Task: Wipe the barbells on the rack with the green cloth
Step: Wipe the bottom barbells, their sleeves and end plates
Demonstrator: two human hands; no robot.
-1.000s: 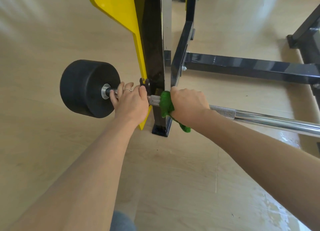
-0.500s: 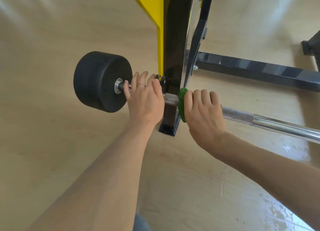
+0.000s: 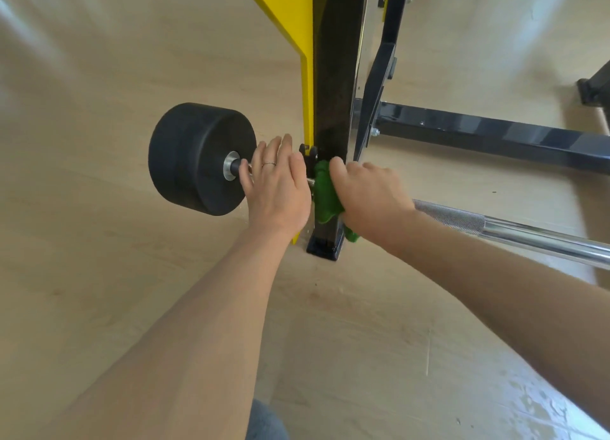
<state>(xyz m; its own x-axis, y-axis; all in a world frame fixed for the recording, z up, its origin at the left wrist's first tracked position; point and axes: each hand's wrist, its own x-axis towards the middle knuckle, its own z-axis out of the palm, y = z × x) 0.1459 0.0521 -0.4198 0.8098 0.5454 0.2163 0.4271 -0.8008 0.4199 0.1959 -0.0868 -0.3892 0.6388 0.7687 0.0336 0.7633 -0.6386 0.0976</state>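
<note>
A chrome barbell (image 3: 528,233) lies low across the black rack upright (image 3: 336,76), with a black cylindrical weight (image 3: 194,157) on its left end. My left hand (image 3: 279,189) rests on the bar between the weight and the upright, fingers stretched forward over it, a ring on one finger. My right hand (image 3: 369,192) grips the green cloth (image 3: 325,192) wrapped round the bar, right against the upright. The cloth bulges out to the left of my fingers and a tail hangs below. The bar under both hands is hidden.
A yellow panel (image 3: 290,17) runs down the left side of the upright. A black base beam (image 3: 495,136) crosses the pale wooden floor behind the bar. Another black frame foot (image 3: 594,90) shows at the right edge. Wet marks shine on the floor at lower right.
My right hand slid the cloth left along the bar, up against the upright. My left hand's fingers have straightened over the bar. The camera moved closer.
</note>
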